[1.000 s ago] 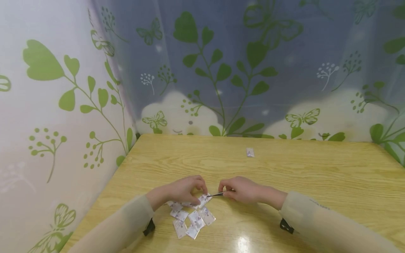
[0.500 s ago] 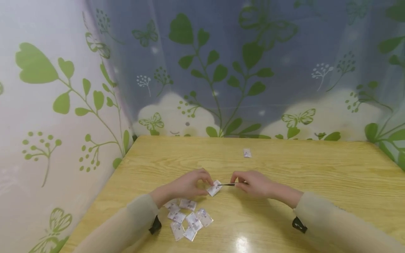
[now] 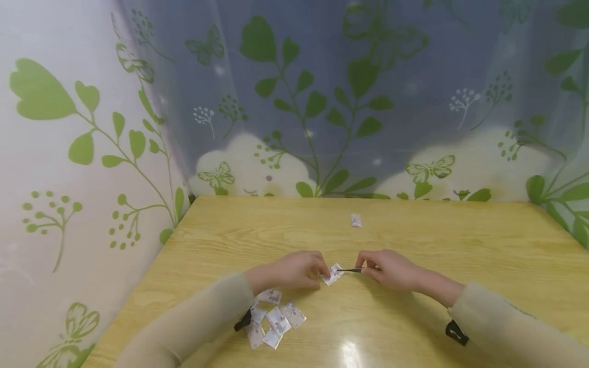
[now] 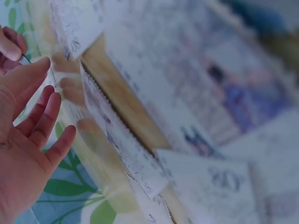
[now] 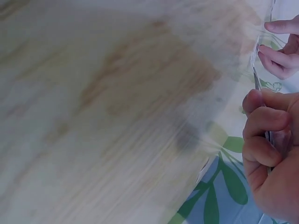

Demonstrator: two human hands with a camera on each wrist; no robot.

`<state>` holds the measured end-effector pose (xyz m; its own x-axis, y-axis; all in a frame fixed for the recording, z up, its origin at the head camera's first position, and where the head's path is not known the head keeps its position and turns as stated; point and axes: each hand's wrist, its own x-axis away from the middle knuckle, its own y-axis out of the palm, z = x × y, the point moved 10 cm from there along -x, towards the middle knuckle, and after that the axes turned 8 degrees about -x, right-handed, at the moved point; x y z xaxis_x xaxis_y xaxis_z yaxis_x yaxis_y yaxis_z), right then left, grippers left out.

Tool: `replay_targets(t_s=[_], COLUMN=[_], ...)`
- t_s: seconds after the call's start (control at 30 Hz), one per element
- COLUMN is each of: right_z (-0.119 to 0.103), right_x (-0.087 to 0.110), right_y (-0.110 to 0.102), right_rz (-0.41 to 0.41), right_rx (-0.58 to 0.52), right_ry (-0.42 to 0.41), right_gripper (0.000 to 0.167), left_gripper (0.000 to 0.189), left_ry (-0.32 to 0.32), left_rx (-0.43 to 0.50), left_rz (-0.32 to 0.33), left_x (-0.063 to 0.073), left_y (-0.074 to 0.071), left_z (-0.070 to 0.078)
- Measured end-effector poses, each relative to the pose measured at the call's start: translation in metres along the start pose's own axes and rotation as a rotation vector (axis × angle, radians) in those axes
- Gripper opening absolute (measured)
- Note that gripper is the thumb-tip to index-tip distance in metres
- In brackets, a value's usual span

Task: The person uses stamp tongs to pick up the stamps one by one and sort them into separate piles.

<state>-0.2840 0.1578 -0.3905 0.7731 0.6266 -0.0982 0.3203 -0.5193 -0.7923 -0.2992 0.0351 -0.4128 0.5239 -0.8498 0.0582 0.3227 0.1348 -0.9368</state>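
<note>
Tweezers and left fingers meet at one stamp, with a pile of others behind the sleeve

The right hand (image 3: 391, 268) pinches a pair of dark tweezers (image 3: 350, 270) between thumb and fingers, and the tip lies at the right side of a small pale stamp (image 3: 335, 273). Whether the tips are clamped on the paper is too small to tell. The left hand (image 3: 294, 271) is at the stamp's other side, forefinger at its edge, thumb apart from it and the remaining fingers loosely extended; it grasps nothing. The stamp is over the middle of the wooden table (image 3: 488, 245), though whether it lies flat or is slightly raised cannot be told.

Nearer the person, just below the left hand, is a loose pile of stamps (image 3: 278, 321), several overlapping. The left sleeve (image 3: 198, 312) and a black wrist mount (image 3: 243, 321) block part of it. From the left wrist, these stamps loom large and partly blurred, showing toothed edges and a printed "80".

Well apart, toward the table's back edge, lies a lone stamp (image 3: 356, 220). Beyond the table hangs a blue cloth (image 3: 294, 122) printed with green leaves and butterflies; a paler, similarly patterned cloth (image 3: 41, 158) flanks the left.
</note>
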Motion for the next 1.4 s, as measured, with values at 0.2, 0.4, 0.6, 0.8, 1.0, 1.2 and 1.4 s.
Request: replay_targets(t_s=[0.2,0.4,0.6,0.8,1.0,1.2,1.4], right_z=[0.001,0.001,-0.012,-0.023,-0.022,-0.014,-0.004], right_x=[-0.002,0.005,0.009,0.008,0.007,0.007,0.001], right_y=[0.002,0.005,0.013,0.018,0.023,0.017,0.009], right_rz=[-0.015,-0.059,-0.092,-0.088,-0.097,-0.091,-0.043], right_rx=[0.001,-0.018,-0.032,-0.046,-0.029,-0.032,-0.004], right_ry=[-0.009,0.006,-0.043,-0.077,-0.068,-0.017,-0.008], right_gripper=[0.008,0.009,0.008,0.009,0.01,0.007,0.007], left_gripper=[0.021,0.018,0.017,0.015,0.01,0.009,0.009], left_ry=[-0.028,-0.047,-0.056,-0.061,-0.079,-0.098,-0.091], left_rx=[-0.052,-0.053,-0.03,-0.038,-0.066,-0.076,-0.074], left_rz=[-0.028,-0.011,0.004,0.037,0.055,0.054,0.043], left_x=[-0.002,-0.005,-0.006,-0.01,-0.014,-0.015,-0.016], left_y=[0.004,0.002,0.002,0.0,0.001,0.002,0.004], left_z=[-0.005,-0.007,-0.008,-0.008,-0.007,-0.01,-0.011])
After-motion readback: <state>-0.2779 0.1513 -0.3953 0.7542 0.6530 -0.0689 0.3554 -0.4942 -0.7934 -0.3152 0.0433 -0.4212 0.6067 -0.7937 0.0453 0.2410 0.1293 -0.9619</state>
